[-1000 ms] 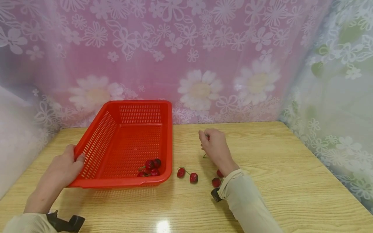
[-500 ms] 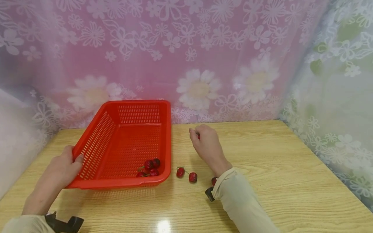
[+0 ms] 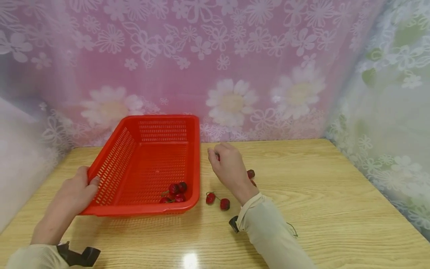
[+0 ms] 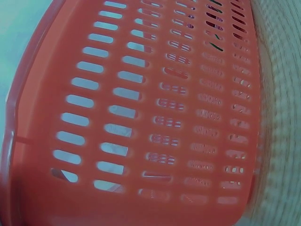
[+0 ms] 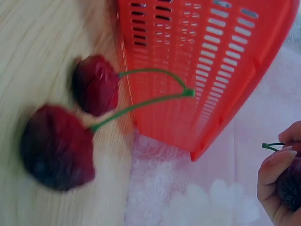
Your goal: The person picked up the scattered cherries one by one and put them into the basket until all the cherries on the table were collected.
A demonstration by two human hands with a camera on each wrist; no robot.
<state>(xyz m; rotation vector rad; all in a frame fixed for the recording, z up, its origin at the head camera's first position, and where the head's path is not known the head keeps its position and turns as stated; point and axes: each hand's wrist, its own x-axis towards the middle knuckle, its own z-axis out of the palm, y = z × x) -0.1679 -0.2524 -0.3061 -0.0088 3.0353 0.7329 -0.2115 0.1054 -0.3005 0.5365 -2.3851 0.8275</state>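
Note:
My left hand (image 3: 72, 194) grips the left side of a red plastic basket (image 3: 134, 211), thumb inside the rim. In the left wrist view, the slotted basket wall (image 4: 122, 122) fills most of the picture. Several dark red cherries (image 3: 173, 188) lie in its near right corner. Just right of the basket, my right hand (image 3: 230, 168) is raised over the table and pinches cherries (image 5: 290, 183) by the fingertips, a green stem sticking out. Below that hand, a stem-joined pair of cherries (image 3: 224, 204) rests on the table, large in the right wrist view (image 5: 59, 148).
More cherries (image 3: 251, 173) lie just behind my right wrist, partly covered by it. A green stem (image 3: 293, 229) shows beside the right sleeve, which hides what is under it. A floral curtain (image 3: 231, 74) hangs behind the wooden table (image 3: 329, 194).
My right hand has moved left toward the basket with the cherries it holds, uncovering other cherries to its right. The left hand and basket stay in place.

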